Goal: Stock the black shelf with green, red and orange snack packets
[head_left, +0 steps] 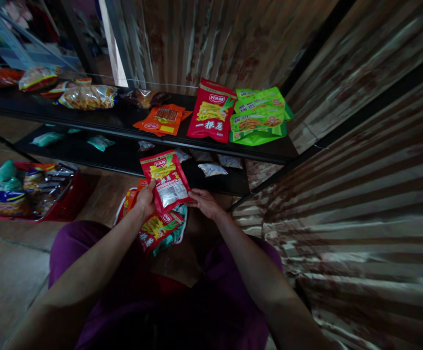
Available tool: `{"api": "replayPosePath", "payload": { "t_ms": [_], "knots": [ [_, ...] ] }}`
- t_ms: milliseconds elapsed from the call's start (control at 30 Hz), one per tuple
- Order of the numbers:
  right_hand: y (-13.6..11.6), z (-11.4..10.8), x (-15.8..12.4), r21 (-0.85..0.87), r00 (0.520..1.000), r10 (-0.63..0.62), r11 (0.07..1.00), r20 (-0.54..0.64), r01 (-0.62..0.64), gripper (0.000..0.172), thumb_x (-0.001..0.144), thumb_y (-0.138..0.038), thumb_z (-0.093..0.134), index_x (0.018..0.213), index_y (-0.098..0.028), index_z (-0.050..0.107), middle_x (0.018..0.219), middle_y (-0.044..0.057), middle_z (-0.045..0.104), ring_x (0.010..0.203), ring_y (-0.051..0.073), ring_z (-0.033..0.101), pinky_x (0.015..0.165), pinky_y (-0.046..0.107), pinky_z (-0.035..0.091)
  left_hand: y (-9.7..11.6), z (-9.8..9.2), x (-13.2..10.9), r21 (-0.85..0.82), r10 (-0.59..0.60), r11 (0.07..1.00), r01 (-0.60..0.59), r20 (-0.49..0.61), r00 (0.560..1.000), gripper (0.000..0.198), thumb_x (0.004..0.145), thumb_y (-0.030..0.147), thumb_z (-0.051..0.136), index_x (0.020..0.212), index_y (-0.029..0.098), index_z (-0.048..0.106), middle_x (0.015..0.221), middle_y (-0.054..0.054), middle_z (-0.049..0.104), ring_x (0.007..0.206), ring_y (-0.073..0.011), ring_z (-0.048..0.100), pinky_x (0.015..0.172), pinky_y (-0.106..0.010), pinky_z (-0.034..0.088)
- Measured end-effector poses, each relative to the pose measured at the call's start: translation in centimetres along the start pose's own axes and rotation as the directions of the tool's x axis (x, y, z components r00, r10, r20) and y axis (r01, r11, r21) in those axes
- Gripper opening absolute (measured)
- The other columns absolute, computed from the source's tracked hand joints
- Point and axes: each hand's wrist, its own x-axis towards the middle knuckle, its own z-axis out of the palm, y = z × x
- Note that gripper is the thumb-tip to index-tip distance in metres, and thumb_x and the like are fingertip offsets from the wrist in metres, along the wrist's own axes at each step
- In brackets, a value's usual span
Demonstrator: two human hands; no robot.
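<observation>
Both bare arms are slanting forward and inward now, the left arm point(98, 262) lying over the left thigh point(78, 243), the right arm point(255, 272) mirroring it! The left hand point(145, 200) is gripping, thumb pointing forward; the right hand point(205, 201) is pinching opposite, fingers pointing inward. They're sitting close, level, not touching each other.

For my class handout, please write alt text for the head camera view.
A left hand and a right hand hold a red snack packet in front of black shelves bearing other packets. A filled red basket stands on the left.
</observation>
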Motion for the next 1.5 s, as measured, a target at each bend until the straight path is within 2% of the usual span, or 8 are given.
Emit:
{"api": "replayPosePath", "payload": {
  "t_ms": [267,533,800,1000,1133,1233,1333,1500],
  "knots": [
    [0.1,0.2,-0.1,0.092,0.997,0.040,0.995,0.059,-0.046,0.024,0.071,-0.023,0.076,0.093,-0.014,0.068,0.094,0.006,0.073,0.079,0.017,0.070,0.083,0.034,0.056,0.1,0.6,-0.3,0.016,0.012,1.000,-0.011,-0.073,0.997,0.031,0.085,0.037,0.057,0.109,0.018,0.059,0.098,-0.011,0.071,0.085,-0.0267,0.069,0.073,-0.047,0.057],
    [-0.7,0.3,-0.6,0.141,0.998,0.068,0.988,0.009,-0.068,0.013,0.079,-0.025,0.069,0.087,-0.015,0.064,0.084,0.006,0.074,0.073,0.018,0.071,0.077,0.036,0.057,-0.2,0.7,-1.1,-0.006,0.018,1.000,-0.019,-0.073,0.997,0.026,0.086,0.033,0.056,0.103,0.015,0.061,0.095,-0.011,0.072,0.082,-0.0243,0.070,0.074,-0.042,0.058],
    [-0.2,0.4,-0.2,0.068,0.986,-0.001,0.998,-0.167,0.013,0.034,0.058,-0.042,0.082,0.079,-0.018,0.069,0.077,0.001,0.072,0.068,0.014,0.067,0.066,0.028,0.056,-0.9,0.1,-1.5,0.028,0.154,0.988,-0.154,0.003,0.988,0.021,0.084,0.030,0.060,0.097,0.014,0.062,0.090,-0.011,0.072,0.084,-0.0238,0.070,0.079,-0.042,0.057],
    [-0.1,0.7,0.1,0.064,0.983,0.015,0.998,-0.186,-0.003,0.041,0.047,-0.042,0.086,0.075,-0.017,0.071,0.071,0.000,0.071,0.060,0.013,0.064,0.059,0.025,0.052,-0.9,0.6,-2.9,0.118,0.195,0.973,-0.198,0.035,0.980,0.020,0.085,0.029,0.059,0.093,0.012,0.063,0.087,-0.012,0.072,0.082,-0.0224,0.070,0.082,-0.040,0.056],
    [0.3,0.3,0.4,0.031,0.981,-0.030,0.999,-0.194,0.036,0.040,0.050,-0.044,0.084,0.078,-0.018,0.071,0.074,0.001,0.073,0.064,0.016,0.066,0.067,0.031,0.054,-1.0,0.5,-3.2,0.155,0.183,0.970,-0.187,0.037,0.982,0.018,0.085,0.029,0.059,0.091,0.013,0.062,0.085,-0.012,0.072,0.081,-0.0221,0.070,0.080,-0.038,0.056],
    [0.8,-0.2,0.7,-0.098,0.977,-0.104,0.991,-0.184,0.087,0.039,0.058,-0.049,0.078,0.081,-0.019,0.070,0.077,0.001,0.072,0.068,0.018,0.066,0.073,0.035,0.053,-1.2,0.1,-3.1,0.197,0.192,0.960,-0.199,0.052,0.980,0.016,0.084,0.028,0.059,0.089,0.013,0.063,0.084,-0.012,0.072,0.083,-0.0228,0.070,0.079,-0.036,0.056],
    [1.1,-0.4,0.8,-0.395,0.956,-0.234,0.906,-0.174,0.150,0.029,0.071,-0.045,0.067,0.087,-0.020,0.069,0.083,0.002,0.071,0.076,0.020,0.065,0.077,0.037,0.051,-1.5,0.0,-3.1,0.224,0.209,0.950,-0.219,0.066,0.976,0.013,0.083,0.028,0.059,0.085,0.016,0.064,0.084,-0.010,0.072,0.086,-0.0234,0.070,0.078,-0.035,0.055],
    [0.5,0.0,0.2,-0.828,0.849,-0.527,0.489,-0.031,0.273,0.037,0.077,-0.021,0.058,0.114,-0.024,0.061,0.103,0.005,0.064,0.094,0.020,0.060,0.088,0.038,0.048,-2.0,0.9,-3.8,0.288,0.277,0.921,-0.262,-0.011,0.961,0.014,0.086,0.028,0.055,0.080,0.019,0.064,0.077,-0.007,0.072,0.088,-0.0247,0.069,0.077,-0.035,0.055]
  ]
}}
